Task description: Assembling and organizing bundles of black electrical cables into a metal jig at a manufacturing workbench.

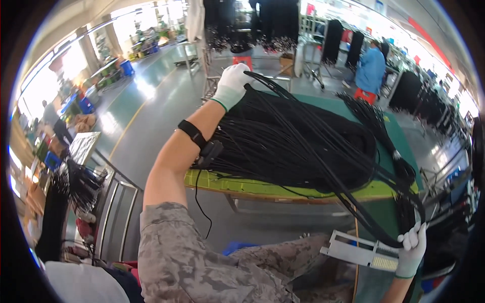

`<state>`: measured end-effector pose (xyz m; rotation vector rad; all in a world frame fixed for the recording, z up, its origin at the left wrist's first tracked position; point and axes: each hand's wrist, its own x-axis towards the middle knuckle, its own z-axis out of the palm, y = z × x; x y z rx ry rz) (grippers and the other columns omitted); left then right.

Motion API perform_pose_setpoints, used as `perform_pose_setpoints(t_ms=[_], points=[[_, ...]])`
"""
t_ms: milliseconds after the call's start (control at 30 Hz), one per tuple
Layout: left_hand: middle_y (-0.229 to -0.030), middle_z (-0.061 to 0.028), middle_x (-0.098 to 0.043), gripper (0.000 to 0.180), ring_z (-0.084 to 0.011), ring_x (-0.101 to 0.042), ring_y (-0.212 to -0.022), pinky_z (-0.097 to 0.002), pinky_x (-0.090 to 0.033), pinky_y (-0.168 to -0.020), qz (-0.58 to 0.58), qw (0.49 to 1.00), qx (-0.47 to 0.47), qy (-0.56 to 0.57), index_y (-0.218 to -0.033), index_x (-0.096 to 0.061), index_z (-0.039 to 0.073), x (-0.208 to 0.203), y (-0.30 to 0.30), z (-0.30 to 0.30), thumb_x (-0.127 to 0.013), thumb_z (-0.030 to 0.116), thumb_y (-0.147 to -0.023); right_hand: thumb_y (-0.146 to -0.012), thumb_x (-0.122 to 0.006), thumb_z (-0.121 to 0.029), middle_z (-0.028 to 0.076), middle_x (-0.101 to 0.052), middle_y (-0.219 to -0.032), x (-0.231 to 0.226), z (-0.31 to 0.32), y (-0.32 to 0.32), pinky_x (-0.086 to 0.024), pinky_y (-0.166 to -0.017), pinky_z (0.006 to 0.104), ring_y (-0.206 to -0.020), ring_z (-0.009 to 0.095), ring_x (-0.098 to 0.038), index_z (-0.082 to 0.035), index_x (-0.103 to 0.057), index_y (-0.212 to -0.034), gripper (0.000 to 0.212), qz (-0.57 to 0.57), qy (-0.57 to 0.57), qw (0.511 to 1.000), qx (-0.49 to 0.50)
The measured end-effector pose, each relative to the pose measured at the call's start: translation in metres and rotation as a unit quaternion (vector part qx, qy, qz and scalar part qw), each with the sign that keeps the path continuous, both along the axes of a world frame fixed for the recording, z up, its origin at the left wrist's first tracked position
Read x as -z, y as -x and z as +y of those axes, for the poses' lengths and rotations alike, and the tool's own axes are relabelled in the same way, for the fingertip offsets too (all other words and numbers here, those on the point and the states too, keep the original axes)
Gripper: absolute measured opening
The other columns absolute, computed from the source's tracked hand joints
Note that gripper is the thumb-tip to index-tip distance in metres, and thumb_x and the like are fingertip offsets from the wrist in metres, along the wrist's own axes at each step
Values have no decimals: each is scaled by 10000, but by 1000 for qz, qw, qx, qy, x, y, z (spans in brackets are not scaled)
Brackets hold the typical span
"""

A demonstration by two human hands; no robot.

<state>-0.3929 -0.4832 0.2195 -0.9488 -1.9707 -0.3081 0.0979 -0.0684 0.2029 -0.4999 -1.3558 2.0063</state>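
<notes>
Seen from the wearer's own head, a person in camouflage clothing [177,257] works in white gloves with green cuffs. Nearest, at lower right, the right hand [413,248] is closed with fingers curled, gripping the low end of a long bundle of black cords [374,227]. Just beside it is a pale metal fixture [353,250] with a slotted frame; whether the glove touches it, I cannot tell.

From there the bundle runs diagonally up and away over the surface [283,191], which has a yellow-green front edge. At the far end the left hand [233,86] is raised, its fingers closed around the cords. A black band with a small device [194,134] circles that forearm.

Under the stretched bundle lies a broad dark heap [247,144] of similar cords, spread loosely. Judging by how things lie, one bundle is lifted and drawn out between the hands but not yet set down, and most of the heap remains to be handled. Right of the heap, a separate bundle [371,118] lies gathered, its ends fanned at the far side.

To the left, more black cords hang by a metal-framed cart [55,212]. Farther off, a person in blue [371,68] sits on a red stool [365,95], near racks hung with black bundles [222,25].
</notes>
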Motion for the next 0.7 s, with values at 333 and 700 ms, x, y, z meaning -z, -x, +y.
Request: perform_pose_setpoints(t_ms=[333,700], points=[[-919,-39,-591,71,-286,-557,-975,-416,-441,-846,17,991,-21,-133,-768,-712,164,-1,-16,-38,-700,136,-705,-974,-517,-200,-63,-295,-555,27,63,70,-481,-650,288,-472,71,-347,-124,-527,-837,156,-55,33,970,-235],[-952,0,-565,262,-250,-531,-963,-415,-417,-894,76,996,-24,45,-848,-742,271,-15,-49,-85,-681,88,-671,-997,-436,-338,-8,-533,-864,21,80,114,-360,-814,365,-826,155,-486,-164,-568,-1019,219,5,55,989,-136]])
